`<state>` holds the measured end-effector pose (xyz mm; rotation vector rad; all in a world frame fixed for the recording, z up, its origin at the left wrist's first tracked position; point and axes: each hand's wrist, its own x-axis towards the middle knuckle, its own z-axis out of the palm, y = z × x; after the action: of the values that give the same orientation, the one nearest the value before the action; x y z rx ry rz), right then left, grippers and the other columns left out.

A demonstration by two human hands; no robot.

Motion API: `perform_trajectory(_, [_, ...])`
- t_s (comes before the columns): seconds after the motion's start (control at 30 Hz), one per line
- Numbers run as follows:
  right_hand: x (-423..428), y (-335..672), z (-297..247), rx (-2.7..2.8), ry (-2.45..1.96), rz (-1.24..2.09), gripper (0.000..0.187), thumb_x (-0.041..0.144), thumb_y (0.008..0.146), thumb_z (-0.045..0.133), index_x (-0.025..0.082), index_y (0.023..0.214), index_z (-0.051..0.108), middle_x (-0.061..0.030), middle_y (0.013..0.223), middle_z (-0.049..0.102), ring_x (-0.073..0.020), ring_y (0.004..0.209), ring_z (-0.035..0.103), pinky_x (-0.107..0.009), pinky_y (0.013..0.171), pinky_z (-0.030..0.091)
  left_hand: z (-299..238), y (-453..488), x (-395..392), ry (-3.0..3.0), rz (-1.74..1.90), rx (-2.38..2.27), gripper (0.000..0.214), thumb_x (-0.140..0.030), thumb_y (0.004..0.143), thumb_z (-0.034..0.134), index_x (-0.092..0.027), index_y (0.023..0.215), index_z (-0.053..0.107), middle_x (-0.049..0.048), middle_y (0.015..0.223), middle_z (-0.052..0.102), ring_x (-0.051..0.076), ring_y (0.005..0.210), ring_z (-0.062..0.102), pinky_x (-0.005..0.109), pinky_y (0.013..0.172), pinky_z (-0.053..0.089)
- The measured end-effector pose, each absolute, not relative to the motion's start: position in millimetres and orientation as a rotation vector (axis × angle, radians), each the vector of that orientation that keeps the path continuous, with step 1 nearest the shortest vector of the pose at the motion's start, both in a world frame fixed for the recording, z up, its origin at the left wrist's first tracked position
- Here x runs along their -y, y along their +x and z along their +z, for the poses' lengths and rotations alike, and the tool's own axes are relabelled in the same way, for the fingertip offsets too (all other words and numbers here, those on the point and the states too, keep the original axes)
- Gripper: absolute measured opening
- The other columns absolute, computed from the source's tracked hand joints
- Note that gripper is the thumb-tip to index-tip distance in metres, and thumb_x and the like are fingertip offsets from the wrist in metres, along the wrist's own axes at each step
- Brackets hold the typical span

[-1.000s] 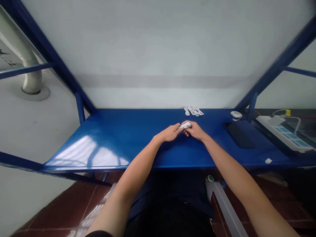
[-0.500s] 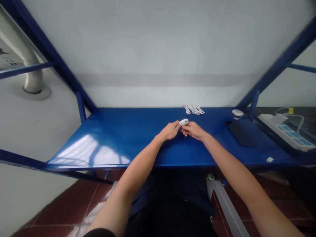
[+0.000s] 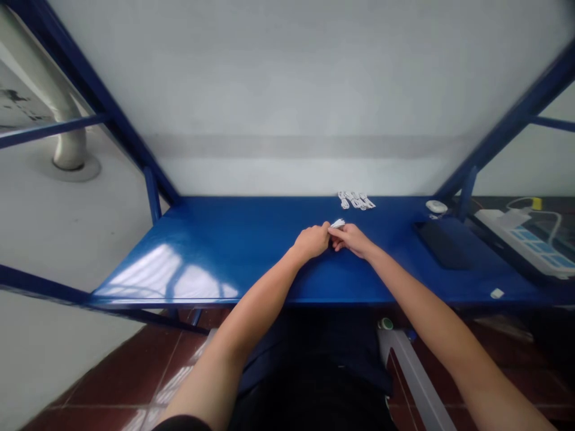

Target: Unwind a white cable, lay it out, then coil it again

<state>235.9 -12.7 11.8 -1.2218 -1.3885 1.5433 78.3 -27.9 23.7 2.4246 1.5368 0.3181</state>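
My left hand [image 3: 312, 240] and my right hand [image 3: 349, 237] meet over the middle of the blue table [image 3: 233, 245]. Both pinch a small white coiled cable [image 3: 338, 223] between their fingertips, just above the table top. Most of the coil is hidden by the fingers. Farther back, near the wall, lies a small heap of similar white coiled cables [image 3: 356, 200].
A black flat device [image 3: 442, 245] lies on the table's right side, with a small white round object [image 3: 436, 206] behind it. A small white piece [image 3: 496, 293] sits near the front right edge. A white and blue power strip [image 3: 523, 239] lies on the neighbouring surface at right.
The white cable looked like a round loop half a second ago; now it is squeezed tighter between both hands, which have closed in on each other.
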Motion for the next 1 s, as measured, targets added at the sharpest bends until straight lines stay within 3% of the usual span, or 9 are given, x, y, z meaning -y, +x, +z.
perform_trajectory(0.23, [11,239,11,1.379,-1.196,1.545,0.035,0.04,0.071,0.081,0.013,0.063,0.06,-0.0023,0.054,0.058,-0.0107,0.045,0.059,-0.019,0.038,0.05,21,75,27,2.447,0.337,-1.48,0.027,-0.032,0.099,0.028,-0.017,0.109,0.049,0.0171,0.098,0.067,0.031,0.087,0.067,0.037,0.072,0.046])
perform_trajectory(0.6, [11,245,14,1.491,-1.191,1.522,0.041,0.047,0.06,0.085,0.011,0.057,0.065,-0.0039,0.049,0.06,-0.0077,0.04,0.052,-0.017,0.035,0.043,23,72,27,2.387,0.327,-1.393,0.03,-0.038,0.099,0.028,-0.018,0.107,0.048,0.0152,0.098,0.067,0.029,0.092,0.065,0.035,0.077,0.044])
perform_trajectory(0.87, [9,248,16,1.423,-1.139,1.516,0.043,0.05,0.052,0.087,0.012,0.057,0.067,-0.0037,0.051,0.061,-0.0084,0.042,0.053,-0.017,0.036,0.041,21,74,22,2.008,0.747,-1.194,0.035,-0.038,0.099,0.026,-0.019,0.083,0.051,0.0034,0.084,0.063,0.016,0.077,0.057,0.027,0.073,0.042])
perform_trajectory(1.0, [8,248,16,1.406,-1.133,1.534,0.039,0.046,0.054,0.086,0.012,0.061,0.068,-0.0039,0.053,0.062,-0.0087,0.043,0.054,-0.018,0.036,0.042,22,80,20,1.714,0.835,-1.127,0.024,-0.031,0.095,0.038,-0.018,0.078,0.048,-0.0023,0.066,0.054,0.01,0.057,0.048,0.022,0.058,0.039])
